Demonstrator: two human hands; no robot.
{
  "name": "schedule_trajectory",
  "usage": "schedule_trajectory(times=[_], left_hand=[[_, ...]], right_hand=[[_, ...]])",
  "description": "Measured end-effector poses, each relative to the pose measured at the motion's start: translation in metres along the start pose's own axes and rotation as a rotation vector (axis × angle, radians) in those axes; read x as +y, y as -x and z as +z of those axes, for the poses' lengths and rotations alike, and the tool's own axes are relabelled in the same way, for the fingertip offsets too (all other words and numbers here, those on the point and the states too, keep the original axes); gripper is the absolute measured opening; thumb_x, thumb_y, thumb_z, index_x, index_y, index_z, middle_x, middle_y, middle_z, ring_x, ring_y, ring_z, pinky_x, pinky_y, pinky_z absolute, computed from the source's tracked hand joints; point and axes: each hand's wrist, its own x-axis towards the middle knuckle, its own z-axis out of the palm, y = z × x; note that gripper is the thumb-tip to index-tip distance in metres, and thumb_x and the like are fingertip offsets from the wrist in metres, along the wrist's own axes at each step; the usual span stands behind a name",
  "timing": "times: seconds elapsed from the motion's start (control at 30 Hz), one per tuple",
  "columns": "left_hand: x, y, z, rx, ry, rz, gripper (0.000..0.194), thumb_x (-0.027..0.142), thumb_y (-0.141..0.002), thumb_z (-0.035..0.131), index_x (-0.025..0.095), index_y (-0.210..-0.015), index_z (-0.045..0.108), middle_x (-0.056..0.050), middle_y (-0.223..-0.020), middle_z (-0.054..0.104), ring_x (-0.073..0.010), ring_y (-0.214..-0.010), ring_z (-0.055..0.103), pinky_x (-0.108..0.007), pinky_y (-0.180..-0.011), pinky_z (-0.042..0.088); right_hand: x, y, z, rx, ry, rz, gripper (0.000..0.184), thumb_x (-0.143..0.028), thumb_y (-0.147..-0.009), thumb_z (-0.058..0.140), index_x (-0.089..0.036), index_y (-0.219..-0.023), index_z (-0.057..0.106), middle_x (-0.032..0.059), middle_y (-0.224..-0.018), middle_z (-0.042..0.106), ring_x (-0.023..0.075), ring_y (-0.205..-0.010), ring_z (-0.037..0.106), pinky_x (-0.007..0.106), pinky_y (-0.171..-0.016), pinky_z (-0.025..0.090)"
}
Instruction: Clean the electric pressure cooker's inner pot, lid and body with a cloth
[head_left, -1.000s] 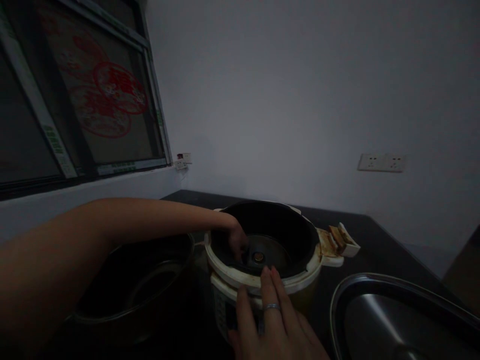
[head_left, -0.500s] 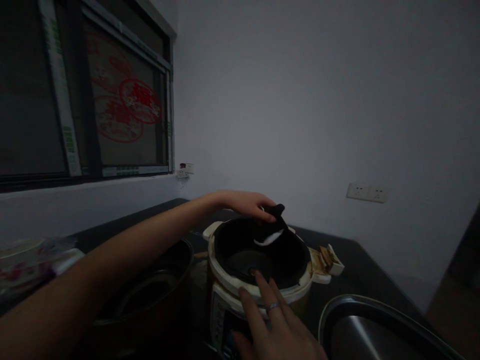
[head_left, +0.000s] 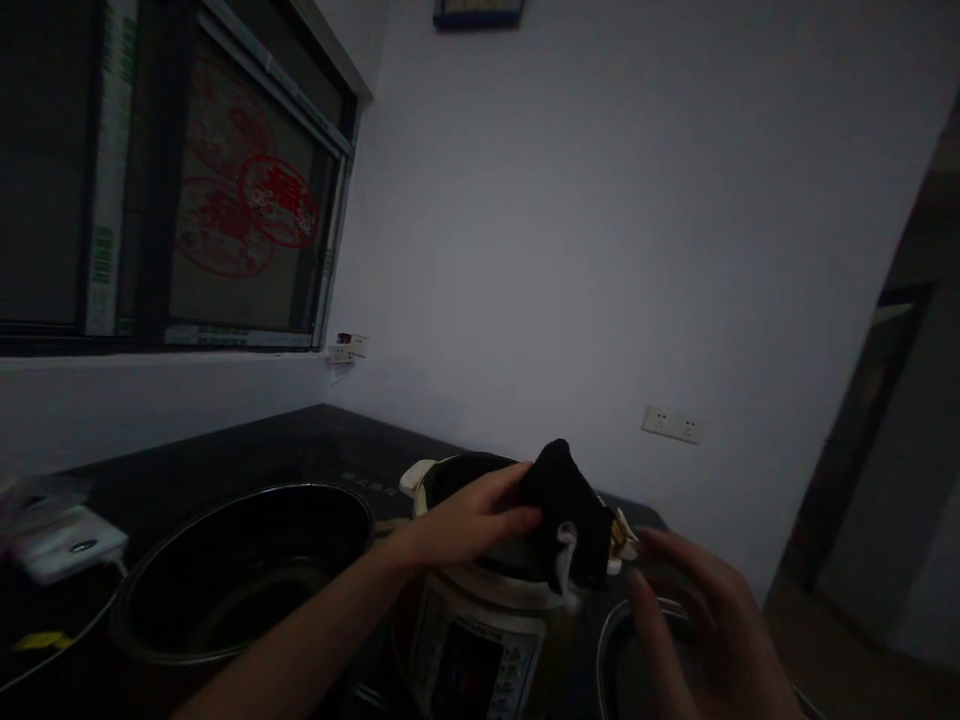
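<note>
My left hand [head_left: 480,515] is closed on a black cloth [head_left: 562,490], which hangs over the right side of an electric pressure cooker [head_left: 480,625]. A white piece [head_left: 568,565] dangles from the cloth's lower part. To the right of the cloth hovers my right hand [head_left: 705,610], its fingers apart and holding nothing. The cooker has no lid on, and its dark opening is partly covered by my left hand and the cloth. Beside it on the left stands a dark round inner pot [head_left: 247,540]. A metal-rimmed lid [head_left: 611,655] lies below my right hand, mostly hidden by it.
Everything stands on a dark countertop [head_left: 322,440] against a pale wall. At the far left are a plastic bag [head_left: 41,495] and a white item [head_left: 79,545]. Wall sockets [head_left: 671,424] sit behind the counter. The picture is dim.
My left hand has come up out of the cooker with the black cloth and moved right and nearer. My right hand has left the cooker's front rim and shifted right. The view has turned right.
</note>
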Motion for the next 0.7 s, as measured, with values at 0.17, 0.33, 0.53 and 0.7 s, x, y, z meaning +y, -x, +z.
schedule_trajectory(times=[0.17, 0.33, 0.53, 0.7], left_hand=[[0.002, 0.028, 0.008, -0.018, 0.103, 0.050, 0.054, 0.048, -0.080, 0.064, 0.020, -0.125, 0.054, -0.008, -0.120, 0.061, -0.0244, -0.114, 0.053, -0.040, -0.099, 0.037], [-0.006, 0.040, 0.008, -0.104, 0.154, 0.013, 0.050, 0.046, -0.084, 0.061, 0.021, -0.126, 0.053, -0.008, -0.122, 0.060, -0.0241, -0.113, 0.054, -0.041, -0.098, 0.038], [-0.006, 0.054, 0.016, -0.212, 0.052, 0.024, 0.039, 0.032, -0.088, 0.055, 0.018, -0.124, 0.054, -0.009, -0.118, 0.062, -0.0223, -0.104, 0.058, -0.036, -0.091, 0.043], [-0.018, 0.066, 0.034, -0.142, -0.200, 0.050, 0.032, 0.023, -0.086, 0.052, 0.015, -0.117, 0.055, -0.009, -0.108, 0.065, -0.0203, -0.095, 0.060, -0.030, -0.080, 0.048]], right_hand=[[0.008, -0.024, 0.006, -0.260, -0.288, 0.269, 0.049, -0.049, -0.080, 0.060, -0.025, -0.122, 0.053, 0.0088, -0.112, 0.064, 0.0241, -0.100, 0.063, 0.036, -0.079, 0.053], [0.006, -0.041, 0.011, -0.745, -0.517, 0.498, 0.059, -0.051, -0.074, 0.068, -0.026, -0.125, 0.052, 0.0087, -0.109, 0.065, 0.0241, -0.103, 0.062, 0.039, -0.089, 0.049], [0.013, -0.040, 0.006, -1.096, -0.545, 0.664, 0.068, -0.049, -0.062, 0.078, -0.022, -0.122, 0.058, 0.0095, -0.112, 0.065, 0.0266, -0.106, 0.060, 0.043, -0.095, 0.044], [0.016, -0.041, -0.019, -1.097, -0.331, 0.728, 0.059, -0.051, -0.062, 0.076, -0.020, -0.111, 0.065, 0.0095, -0.106, 0.068, 0.0279, -0.096, 0.064, 0.039, -0.085, 0.051]])
